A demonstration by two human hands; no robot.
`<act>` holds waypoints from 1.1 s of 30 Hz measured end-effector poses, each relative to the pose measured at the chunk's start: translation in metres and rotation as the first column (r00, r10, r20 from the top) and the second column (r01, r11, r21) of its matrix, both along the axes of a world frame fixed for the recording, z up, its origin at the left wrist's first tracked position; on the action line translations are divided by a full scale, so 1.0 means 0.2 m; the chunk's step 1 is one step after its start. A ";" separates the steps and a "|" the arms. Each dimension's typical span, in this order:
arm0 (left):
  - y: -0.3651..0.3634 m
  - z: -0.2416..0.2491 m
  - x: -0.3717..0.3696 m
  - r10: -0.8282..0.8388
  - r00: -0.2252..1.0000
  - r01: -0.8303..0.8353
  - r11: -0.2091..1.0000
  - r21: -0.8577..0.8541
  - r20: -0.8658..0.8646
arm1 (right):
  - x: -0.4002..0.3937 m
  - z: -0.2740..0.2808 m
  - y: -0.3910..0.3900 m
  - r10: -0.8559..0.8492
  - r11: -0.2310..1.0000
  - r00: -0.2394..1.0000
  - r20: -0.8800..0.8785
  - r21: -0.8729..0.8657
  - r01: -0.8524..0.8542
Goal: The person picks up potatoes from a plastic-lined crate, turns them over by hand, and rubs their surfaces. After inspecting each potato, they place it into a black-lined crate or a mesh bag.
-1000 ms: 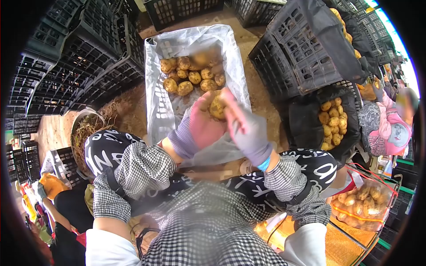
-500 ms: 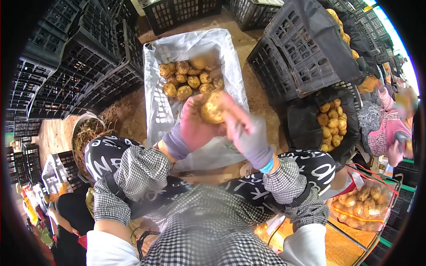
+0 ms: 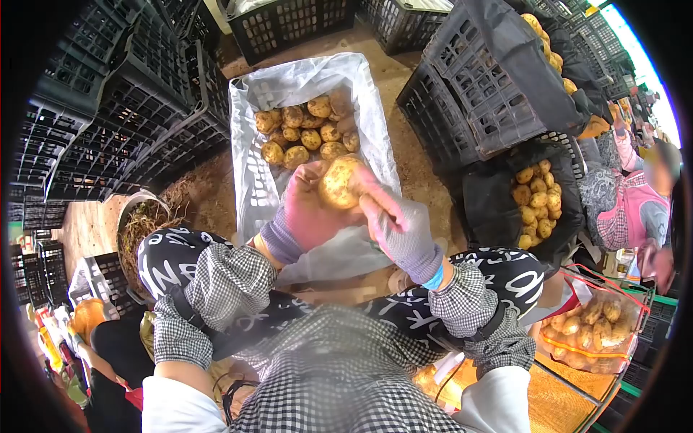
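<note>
A large yellowish potato is in my left hand, whose gloved fingers wrap round its left side. My right hand, gloved in pink and grey with a blue band at the wrist, touches the potato's right side with its fingers bent together. Both hands are above the near part of a crate lined with white plastic. Several soil-marked potatoes lie inside that crate, beyond my hands.
Black crates are stacked at the left. At the right, a crate with black lining holds potatoes. A bucket of roots stands at the left. A bag of potatoes is at lower right. A person in pink is at far right.
The potato in my hands has turned a little and shows more of its face. Another potato, blurred over the crate before, now rests among the others. The person at the right has shifted.
</note>
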State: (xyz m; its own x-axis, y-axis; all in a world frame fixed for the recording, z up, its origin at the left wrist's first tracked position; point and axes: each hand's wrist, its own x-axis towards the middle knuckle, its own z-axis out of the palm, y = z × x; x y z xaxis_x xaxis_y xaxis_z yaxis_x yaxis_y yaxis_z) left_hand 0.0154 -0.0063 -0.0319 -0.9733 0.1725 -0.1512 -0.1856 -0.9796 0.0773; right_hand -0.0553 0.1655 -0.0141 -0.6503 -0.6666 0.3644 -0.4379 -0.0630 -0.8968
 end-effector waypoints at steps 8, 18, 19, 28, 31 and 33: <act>0.07 0.21 0.00 0.025 0.995 0.057 0.637 -0.768 0.094 | -0.04 0.15 0.02 -0.140 0.990 0.851 0.506 0.085 0.112; 0.03 0.13 -0.04 0.036 0.949 -0.283 -0.337 -0.898 -0.312 | -0.06 0.10 0.02 -0.076 0.997 0.964 0.256 0.032 0.070; 0.00 0.05 -0.04 0.057 0.973 -0.212 -0.153 -0.965 -0.223 | -0.05 0.09 0.02 -0.048 0.998 0.979 0.197 0.049 0.039; 0.00 0.16 -0.03 0.057 0.945 -0.274 -0.394 -0.877 -0.321 | -0.15 0.14 0.05 -0.162 0.974 0.859 0.485 0.219 0.060; 0.02 0.13 -0.03 0.008 0.920 -0.336 -0.497 -0.800 -0.391 | -0.12 0.16 -0.01 -0.083 0.963 0.904 0.420 0.266 -0.034; 0.03 0.13 -0.02 -0.002 0.916 -0.344 -0.517 -0.784 -0.401 | -0.07 0.24 -0.03 -0.083 0.974 0.835 0.543 0.223 -0.048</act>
